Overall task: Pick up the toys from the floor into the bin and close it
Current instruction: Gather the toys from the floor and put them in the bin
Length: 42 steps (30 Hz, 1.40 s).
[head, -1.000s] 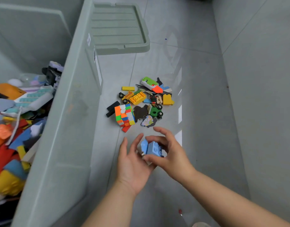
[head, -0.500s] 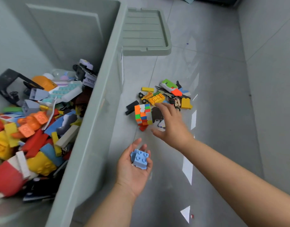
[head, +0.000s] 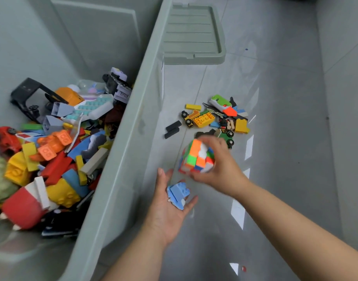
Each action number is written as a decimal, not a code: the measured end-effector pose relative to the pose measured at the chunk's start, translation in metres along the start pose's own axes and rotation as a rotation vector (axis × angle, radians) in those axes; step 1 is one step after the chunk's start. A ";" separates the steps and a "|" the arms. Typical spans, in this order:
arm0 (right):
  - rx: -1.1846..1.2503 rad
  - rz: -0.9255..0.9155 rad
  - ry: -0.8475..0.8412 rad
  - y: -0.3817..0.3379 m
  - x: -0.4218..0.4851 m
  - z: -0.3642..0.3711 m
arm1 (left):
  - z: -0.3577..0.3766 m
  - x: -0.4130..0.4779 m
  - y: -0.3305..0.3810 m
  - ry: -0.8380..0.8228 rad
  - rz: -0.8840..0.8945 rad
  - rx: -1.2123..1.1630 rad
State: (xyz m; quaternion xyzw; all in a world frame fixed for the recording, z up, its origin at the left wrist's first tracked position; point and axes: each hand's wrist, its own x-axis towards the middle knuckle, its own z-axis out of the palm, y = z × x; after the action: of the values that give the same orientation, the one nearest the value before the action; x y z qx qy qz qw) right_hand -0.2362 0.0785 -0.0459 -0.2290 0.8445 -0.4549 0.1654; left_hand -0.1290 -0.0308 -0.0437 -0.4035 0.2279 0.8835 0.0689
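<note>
My right hand grips a multicoloured puzzle cube and holds it just above the floor. My left hand lies palm up below it, fingers relaxed, with light blue bricks resting on the palm. A pile of small toys sits on the grey floor beyond the cube: yellow bricks, a green and white piece, small wheeled cars. The grey-green bin stands at the left, holding many coloured toys. Its lid lies flat on the floor at the top.
Two black blocks lie on the floor between the bin wall and the toy pile. A small red speck sits on the floor near the bottom. Bare grey tiles stretch to the right.
My right hand reached to the toy pile, closed round the puzzle cube and lifted it toward my left hand. The blue bricks stayed on my left palm. The view shifted toward the bin.
</note>
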 end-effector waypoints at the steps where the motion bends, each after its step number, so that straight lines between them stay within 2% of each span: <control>1: -0.014 -0.002 -0.096 -0.008 -0.016 0.000 | 0.001 -0.002 -0.002 -0.095 -0.033 0.055; 3: -0.078 0.032 -0.245 -0.016 -0.039 0.005 | -0.001 -0.003 -0.008 -0.220 -0.114 0.102; 5: -0.098 0.065 -0.400 -0.016 -0.045 0.006 | -0.010 -0.002 -0.014 -0.217 -0.156 0.080; 7: 0.042 0.131 -0.548 -0.014 -0.033 -0.002 | -0.015 0.000 -0.015 -0.166 -0.162 0.061; 8: 0.102 0.156 -0.505 -0.009 -0.022 -0.007 | -0.015 0.001 -0.014 -0.144 -0.161 0.039; 9: 0.093 0.161 -0.366 0.000 -0.007 -0.012 | -0.014 0.001 -0.013 -0.115 -0.158 0.018; 11: -0.202 0.149 -0.049 0.022 0.025 -0.019 | -0.012 0.000 -0.009 -0.046 -0.137 0.005; 12: -0.392 0.174 0.006 0.031 0.038 -0.020 | -0.012 0.000 -0.008 -0.024 -0.125 0.003; 14: -0.706 0.238 -0.089 0.048 0.057 -0.016 | -0.014 -0.001 -0.006 -0.005 -0.111 -0.004; 17: -0.990 0.183 -0.177 0.068 0.064 0.000 | -0.018 -0.002 -0.007 0.034 -0.104 -0.013; 25: -1.011 -0.247 -0.083 0.090 0.039 0.004 | -0.011 -0.005 -0.018 0.026 -0.086 0.065; 27: -0.894 -0.270 -0.058 0.092 0.043 0.000 | -0.003 -0.008 -0.021 0.028 -0.076 0.069; 28: -0.771 -0.225 -0.009 0.088 0.044 -0.003 | 0.002 -0.009 -0.023 0.029 -0.070 0.062; 32: -0.116 0.208 0.319 0.069 0.037 -0.014 | 0.026 -0.019 -0.022 0.020 -0.012 0.085; 35: 0.316 0.344 0.422 0.031 0.025 -0.038 | 0.051 -0.033 -0.017 -0.022 0.115 0.185; 37: 0.569 0.299 0.397 -0.006 0.012 -0.055 | 0.073 -0.050 -0.010 -0.083 0.247 0.245; 39: 0.756 0.179 0.319 -0.048 0.001 -0.072 | 0.095 -0.070 0.005 -0.160 0.415 0.290; 42: 0.757 0.003 0.210 -0.108 -0.007 -0.092 | 0.115 -0.107 0.062 -0.212 0.690 0.415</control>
State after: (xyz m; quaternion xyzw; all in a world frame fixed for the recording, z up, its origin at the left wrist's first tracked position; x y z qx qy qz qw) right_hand -0.2495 0.0942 0.0950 -0.1028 0.6299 -0.7548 0.1515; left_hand -0.1556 -0.0266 0.1230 -0.1879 0.5147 0.8267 -0.1281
